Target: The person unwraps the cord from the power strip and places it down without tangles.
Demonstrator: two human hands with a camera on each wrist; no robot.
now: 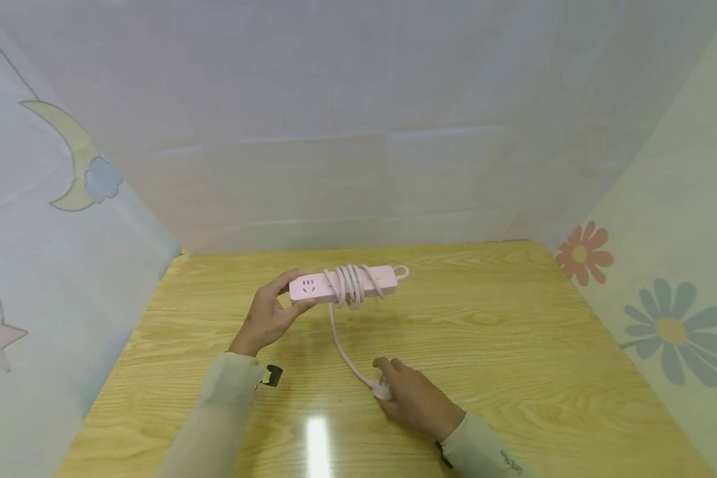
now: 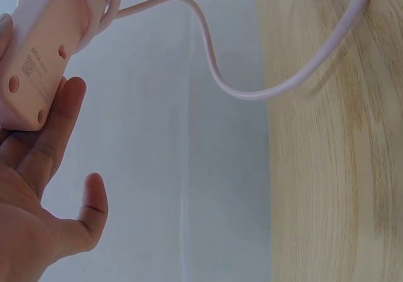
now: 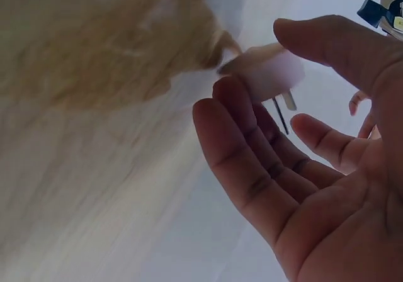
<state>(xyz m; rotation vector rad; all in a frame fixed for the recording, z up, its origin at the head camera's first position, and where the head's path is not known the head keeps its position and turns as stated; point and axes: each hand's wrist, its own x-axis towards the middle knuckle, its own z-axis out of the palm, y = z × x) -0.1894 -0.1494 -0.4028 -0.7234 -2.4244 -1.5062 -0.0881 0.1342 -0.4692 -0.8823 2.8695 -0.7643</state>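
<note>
A pink power strip (image 1: 308,287) is held over the wooden table by my left hand (image 1: 267,318), which grips its left end between thumb and fingers. Several turns of pink cord (image 1: 350,285) wrap its middle, and a hanging loop (image 1: 401,271) sticks out at the far end. The left wrist view shows the strip's underside (image 2: 38,74) with small round holes and a printed label. From the coil a free length of cord (image 1: 342,350) curves down to the plug (image 1: 382,390). My right hand (image 1: 419,400) pinches that plug (image 3: 271,74) low over the table, its metal prongs (image 3: 281,113) showing.
The wooden table (image 1: 502,338) spreads beneath both hands, with a bright light reflection (image 1: 318,445) near its front. Pale cloth walls (image 1: 346,192) enclose its back and sides, printed with a moon (image 1: 74,149) on the left and flowers (image 1: 672,330) on the right.
</note>
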